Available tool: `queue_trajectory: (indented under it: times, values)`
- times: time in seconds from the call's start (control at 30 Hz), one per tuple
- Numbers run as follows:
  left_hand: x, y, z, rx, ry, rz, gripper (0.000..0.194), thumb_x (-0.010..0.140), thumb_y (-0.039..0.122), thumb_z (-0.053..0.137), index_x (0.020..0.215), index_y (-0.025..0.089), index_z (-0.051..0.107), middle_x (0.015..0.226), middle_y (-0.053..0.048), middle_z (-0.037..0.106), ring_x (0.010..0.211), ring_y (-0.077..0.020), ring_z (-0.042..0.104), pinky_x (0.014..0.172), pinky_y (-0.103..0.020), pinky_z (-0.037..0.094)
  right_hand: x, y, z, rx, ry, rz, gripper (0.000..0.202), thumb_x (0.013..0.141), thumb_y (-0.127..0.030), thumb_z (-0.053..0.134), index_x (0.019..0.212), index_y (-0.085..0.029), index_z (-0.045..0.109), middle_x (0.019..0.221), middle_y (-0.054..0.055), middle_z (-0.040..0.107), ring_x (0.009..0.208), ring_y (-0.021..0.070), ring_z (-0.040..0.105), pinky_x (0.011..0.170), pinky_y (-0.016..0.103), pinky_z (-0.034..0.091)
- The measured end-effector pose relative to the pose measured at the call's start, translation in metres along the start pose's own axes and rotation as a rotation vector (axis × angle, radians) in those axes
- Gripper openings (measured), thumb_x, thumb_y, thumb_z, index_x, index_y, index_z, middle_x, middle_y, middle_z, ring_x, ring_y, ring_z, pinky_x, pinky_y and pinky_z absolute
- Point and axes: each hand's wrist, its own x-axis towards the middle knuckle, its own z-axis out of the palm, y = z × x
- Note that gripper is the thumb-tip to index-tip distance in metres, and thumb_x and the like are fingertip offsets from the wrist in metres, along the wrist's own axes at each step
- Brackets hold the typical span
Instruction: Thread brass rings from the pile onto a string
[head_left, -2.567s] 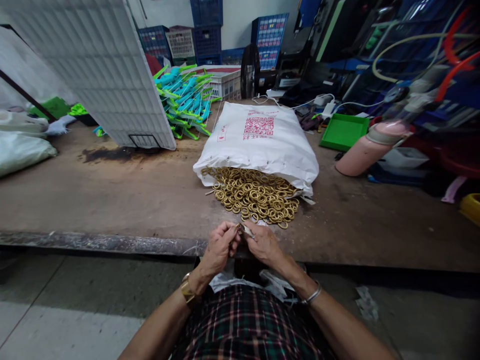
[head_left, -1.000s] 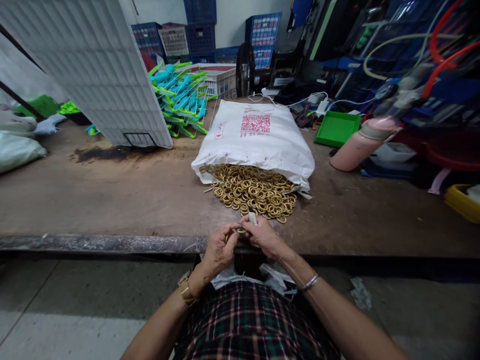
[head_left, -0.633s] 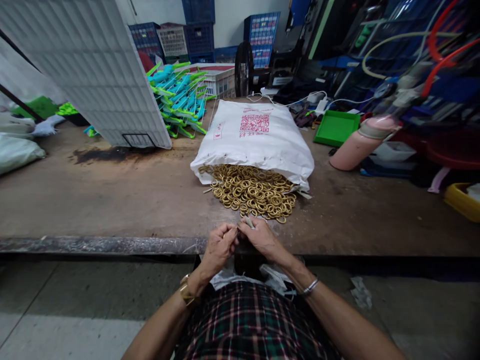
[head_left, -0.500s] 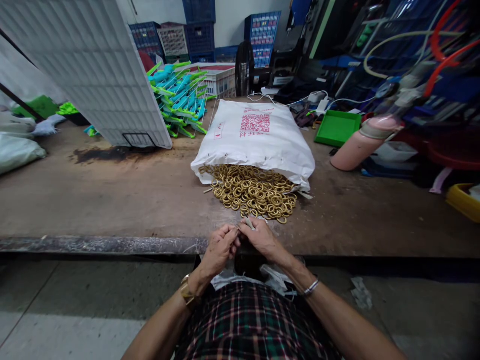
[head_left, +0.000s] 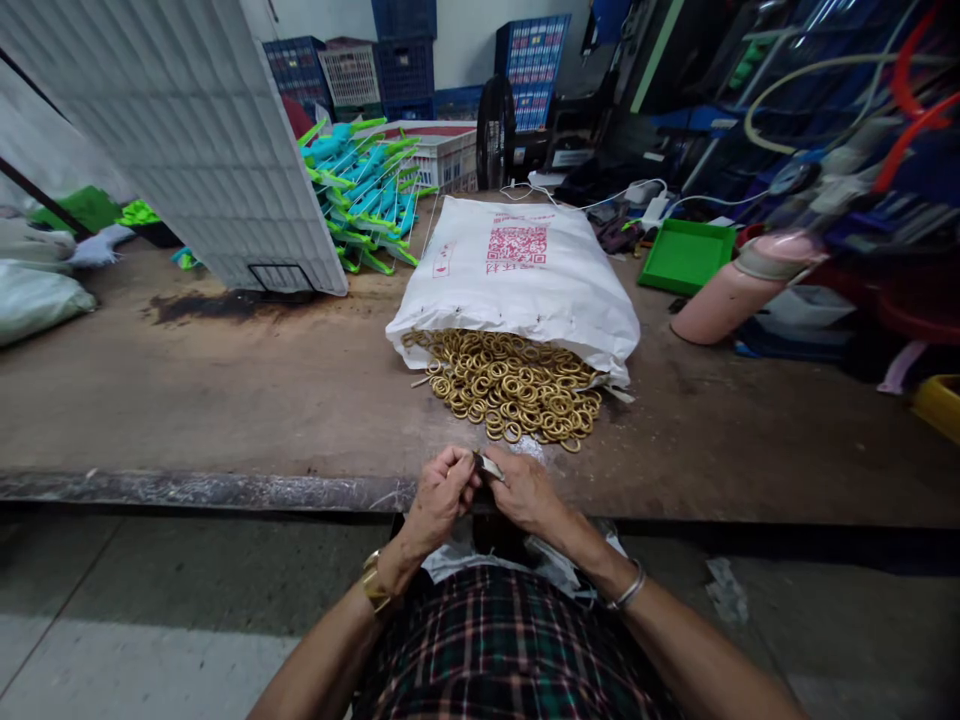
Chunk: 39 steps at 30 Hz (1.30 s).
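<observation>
My left hand [head_left: 441, 497] and my right hand [head_left: 529, 492] meet at the table's front edge, fingertips almost touching. A small, flat, pale blade-like tool [head_left: 492, 467] sticks out of my right hand, its tip pointing at the left fingertips. My left thumb and forefinger are pinched together; what lies between them is hidden. Just beyond the hands, a heap of brass-coloured rings [head_left: 517, 390] spills from the mouth of a white woven sack [head_left: 465, 290] with red print.
On the worktable [head_left: 225, 410], a white ribbed panel [head_left: 217, 150] leans at left beside turquoise-and-green plastic pieces [head_left: 360, 190]. To the right are a green tray [head_left: 686, 255] and a pink bottle [head_left: 716, 300]. A black fan [head_left: 495, 130] and stacked crates [head_left: 532, 70] stand behind.
My right hand has turned and dropped slightly, so the pale tool now lies flatter towards my left fingertips. My left hand keeps its pinch. The view has shifted a little.
</observation>
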Motion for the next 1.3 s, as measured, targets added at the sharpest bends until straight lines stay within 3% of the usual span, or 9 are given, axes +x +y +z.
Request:
queue_trajectory:
  times: [0.3, 0.43, 0.53, 0.67, 0.83, 0.93, 1.13, 1.3]
  values:
    - [-0.009, -0.002, -0.005, 0.038, 0.02, 0.004, 0.037, 0.077, 0.052, 0.05, 0.07, 0.017, 0.045, 0.055, 0.005, 0.046, 0.04, -0.0031, 0.034, 0.038, -0.015, 0.025, 0.005, -0.012, -0.005, -0.257, -0.157, 0.044, 0.028, 0.072, -0.012, 0.041, 0.095, -0.016, 0.056, 0.078, 0.008, 0.066, 0.067, 0.0164, 0.058, 0.056, 0.026, 0.026]
    - [-0.026, 0.005, -0.004, -0.055, -0.036, -0.059, 0.034, 0.076, 0.049, 0.054, 0.07, 0.016, 0.047, 0.058, 0.004, 0.05, 0.042, -0.0032, 0.039, 0.038, -0.014, 0.026, 0.011, -0.014, -0.01, -0.307, -0.099, 0.107, 0.024, 0.076, -0.013, 0.038, 0.093, -0.015, 0.055, 0.077, 0.009, 0.066, 0.067, 0.0173, 0.059, 0.054, 0.026, 0.026]
    - [-0.033, 0.01, -0.003, -0.211, -0.089, -0.061, 0.033, 0.077, 0.047, 0.055, 0.068, 0.015, 0.048, 0.06, 0.002, 0.051, 0.041, -0.0034, 0.038, 0.037, -0.016, 0.027, 0.021, -0.016, -0.017, -0.341, 0.02, 0.134, 0.024, 0.075, -0.01, 0.039, 0.093, -0.016, 0.053, 0.08, 0.008, 0.066, 0.071, 0.0174, 0.059, 0.057, 0.026, 0.028]
    - [-0.026, 0.013, -0.005, -0.385, -0.033, -0.106, 0.03, 0.073, 0.043, 0.06, 0.07, 0.014, 0.051, 0.074, -0.002, 0.057, 0.046, -0.0042, 0.041, 0.036, -0.016, 0.027, 0.039, -0.019, -0.021, -0.357, 0.166, 0.104, 0.02, 0.077, -0.014, 0.041, 0.094, -0.019, 0.051, 0.089, 0.006, 0.065, 0.078, 0.0174, 0.059, 0.06, 0.026, 0.03]
    - [-0.022, 0.016, -0.01, -0.482, -0.015, -0.138, 0.021, 0.072, 0.031, 0.062, 0.082, 0.016, 0.051, 0.071, -0.002, 0.059, 0.046, -0.0069, 0.045, 0.035, -0.016, 0.03, 0.062, -0.017, -0.014, -0.432, 0.133, 0.146, 0.019, 0.084, -0.023, 0.038, 0.097, -0.019, 0.051, 0.093, 0.009, 0.064, 0.078, 0.0194, 0.06, 0.06, 0.027, 0.032]
    - [-0.023, 0.014, -0.013, -0.576, -0.046, -0.196, 0.027, 0.071, 0.027, 0.063, 0.093, 0.016, 0.053, 0.07, -0.002, 0.058, 0.05, -0.0079, 0.048, 0.037, -0.016, 0.032, 0.067, -0.015, -0.011, -0.449, 0.101, 0.166, 0.021, 0.085, -0.021, 0.035, 0.096, -0.019, 0.052, 0.091, 0.009, 0.064, 0.076, 0.0198, 0.06, 0.059, 0.027, 0.032]
    - [-0.016, 0.007, -0.018, -0.714, -0.006, -0.205, 0.02, 0.069, 0.028, 0.065, 0.071, 0.013, 0.053, 0.074, -0.003, 0.058, 0.061, -0.01, 0.055, 0.043, -0.015, 0.038, 0.059, -0.008, -0.015, -0.322, 0.17, 0.066, 0.016, 0.079, -0.016, 0.041, 0.09, -0.018, 0.053, 0.084, 0.006, 0.064, 0.072, 0.0158, 0.057, 0.058, 0.024, 0.029]
    - [-0.006, 0.009, -0.014, -0.589, 0.064, -0.168, 0.026, 0.064, 0.028, 0.071, 0.074, 0.015, 0.051, 0.069, 0.0, 0.056, 0.06, -0.0097, 0.056, 0.041, -0.015, 0.038, 0.039, -0.008, -0.016, 0.111, 0.229, 0.007, 0.018, 0.083, -0.025, 0.036, 0.075, -0.018, 0.051, 0.065, 0.0, 0.054, 0.06, 0.0123, 0.048, 0.057, 0.022, 0.031]
